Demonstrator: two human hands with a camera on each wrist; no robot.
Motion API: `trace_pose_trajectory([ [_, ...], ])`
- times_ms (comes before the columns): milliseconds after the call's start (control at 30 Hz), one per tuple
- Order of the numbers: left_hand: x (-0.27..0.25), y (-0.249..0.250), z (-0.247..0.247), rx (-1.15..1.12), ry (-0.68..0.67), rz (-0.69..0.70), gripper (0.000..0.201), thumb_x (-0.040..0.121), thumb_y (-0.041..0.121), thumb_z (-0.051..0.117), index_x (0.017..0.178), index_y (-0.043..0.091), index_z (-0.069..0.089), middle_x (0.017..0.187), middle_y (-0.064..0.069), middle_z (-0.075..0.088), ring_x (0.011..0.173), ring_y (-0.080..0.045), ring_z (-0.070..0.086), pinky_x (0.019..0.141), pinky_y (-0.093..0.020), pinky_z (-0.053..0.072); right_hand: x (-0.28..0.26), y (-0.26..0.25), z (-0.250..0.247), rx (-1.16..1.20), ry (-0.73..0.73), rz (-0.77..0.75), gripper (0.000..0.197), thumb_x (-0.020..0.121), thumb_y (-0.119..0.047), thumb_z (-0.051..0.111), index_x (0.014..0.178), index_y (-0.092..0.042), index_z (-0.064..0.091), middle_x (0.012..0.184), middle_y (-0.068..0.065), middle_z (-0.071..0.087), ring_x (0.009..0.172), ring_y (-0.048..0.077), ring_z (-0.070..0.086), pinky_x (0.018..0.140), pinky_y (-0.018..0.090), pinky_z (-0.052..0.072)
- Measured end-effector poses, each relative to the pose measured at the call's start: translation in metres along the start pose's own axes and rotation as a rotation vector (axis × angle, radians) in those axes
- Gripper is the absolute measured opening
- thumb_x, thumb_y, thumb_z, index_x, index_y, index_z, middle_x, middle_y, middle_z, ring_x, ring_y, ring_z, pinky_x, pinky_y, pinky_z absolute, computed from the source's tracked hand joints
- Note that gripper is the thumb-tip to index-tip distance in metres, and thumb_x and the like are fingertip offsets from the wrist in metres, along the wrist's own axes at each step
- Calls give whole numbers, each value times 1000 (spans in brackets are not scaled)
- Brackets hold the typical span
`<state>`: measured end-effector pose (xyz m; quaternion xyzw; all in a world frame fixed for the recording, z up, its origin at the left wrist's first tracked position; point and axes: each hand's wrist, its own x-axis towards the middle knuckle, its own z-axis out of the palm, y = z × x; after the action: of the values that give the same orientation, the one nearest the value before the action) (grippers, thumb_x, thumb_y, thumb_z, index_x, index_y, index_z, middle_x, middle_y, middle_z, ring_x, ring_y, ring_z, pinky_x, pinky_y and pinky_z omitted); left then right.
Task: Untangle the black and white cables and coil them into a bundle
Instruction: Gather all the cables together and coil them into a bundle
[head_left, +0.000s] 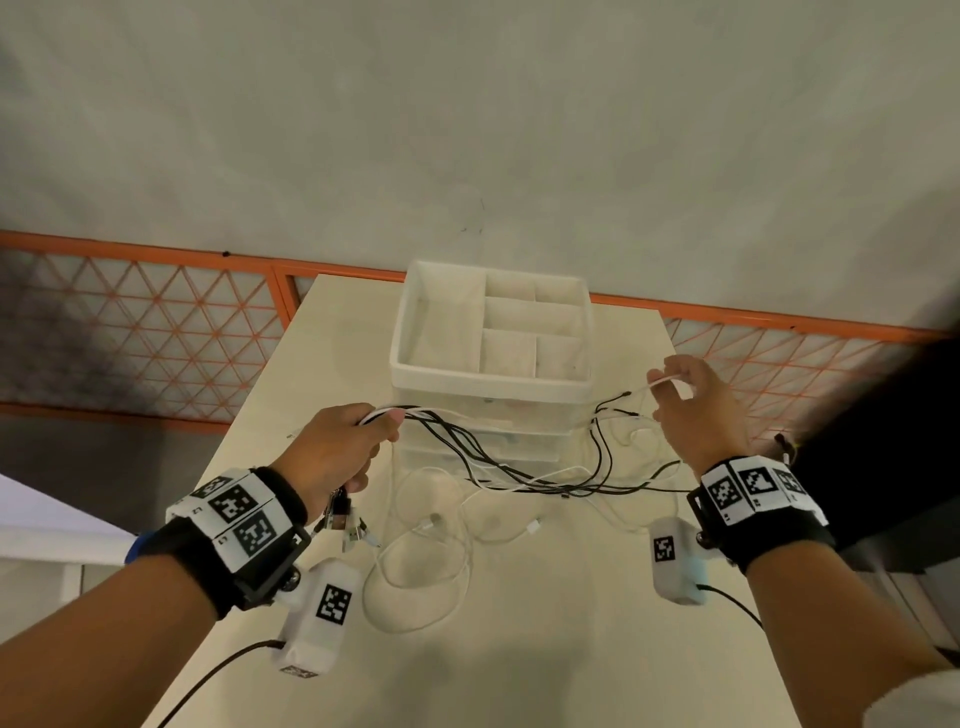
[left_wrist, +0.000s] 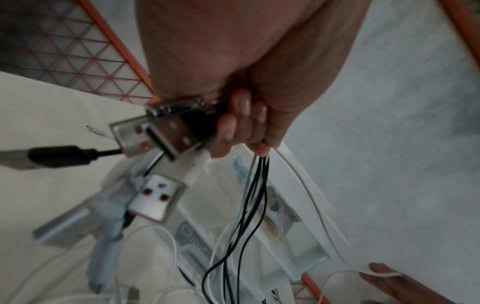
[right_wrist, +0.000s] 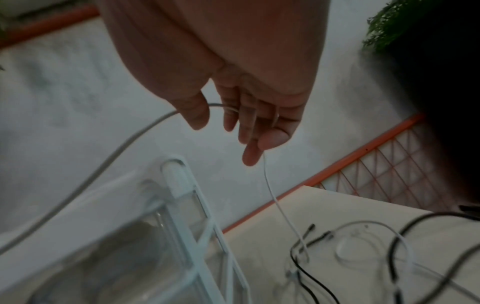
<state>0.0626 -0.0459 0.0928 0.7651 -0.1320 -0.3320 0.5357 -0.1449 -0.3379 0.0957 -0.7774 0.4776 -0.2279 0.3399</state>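
My left hand (head_left: 358, 441) is raised over the table and grips a bunch of black cables (head_left: 498, 467) and white cables (head_left: 421, 545) together. Their USB plugs (left_wrist: 166, 133) hang below the fist (left_wrist: 241, 127). From the fist the strands sag to the right and down onto the table. Loose white loops lie on the table below. My right hand (head_left: 675, 389) is raised at the right, with one white cable (right_wrist: 275, 197) held across its curled fingers (right_wrist: 249, 127). That cable stretches left towards my left hand, and its other part drops to the tangle on the table.
A white plastic drawer unit with a divided tray on top (head_left: 415, 364) stands at the middle back of the cream table (head_left: 571, 649), just behind the cables. An orange mesh fence (head_left: 156, 322) runs behind the table. The table's edges fall away left and right.
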Motion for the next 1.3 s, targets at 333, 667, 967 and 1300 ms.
trace_pose_trajectory([
  [333,-6,-3,-2,-19,-86,31,50,99,48,46,87,4,66,54,6,34,47,-12,28,48,-27,28,-27,53,23,-196,-291,103,56,93,-26,61,144,-37,40,121,10,71,95,33,70,85,40,55],
  [667,-27,8,24,253,-360,212,34,98,40,54,90,17,78,52,11,43,50,-12,34,50,-25,31,-105,-47,79,96,-812,-140,52,86,-42,75,129,-51,47,73,5,77,48,13,63,50,23,50],
  [967,-25,-23,6,784,-322,114,38,93,36,62,57,26,60,45,12,54,37,1,46,40,-10,32,-83,-3,98,-256,-161,-340,18,82,-25,71,98,-34,69,86,-10,73,74,20,67,70,30,52],
  [1300,-15,-47,9,596,-83,60,23,94,29,60,71,25,61,65,5,57,63,-16,53,50,-20,36,-134,29,155,-261,-633,-418,50,89,-34,64,133,-37,41,125,-6,63,98,16,64,87,33,50],
])
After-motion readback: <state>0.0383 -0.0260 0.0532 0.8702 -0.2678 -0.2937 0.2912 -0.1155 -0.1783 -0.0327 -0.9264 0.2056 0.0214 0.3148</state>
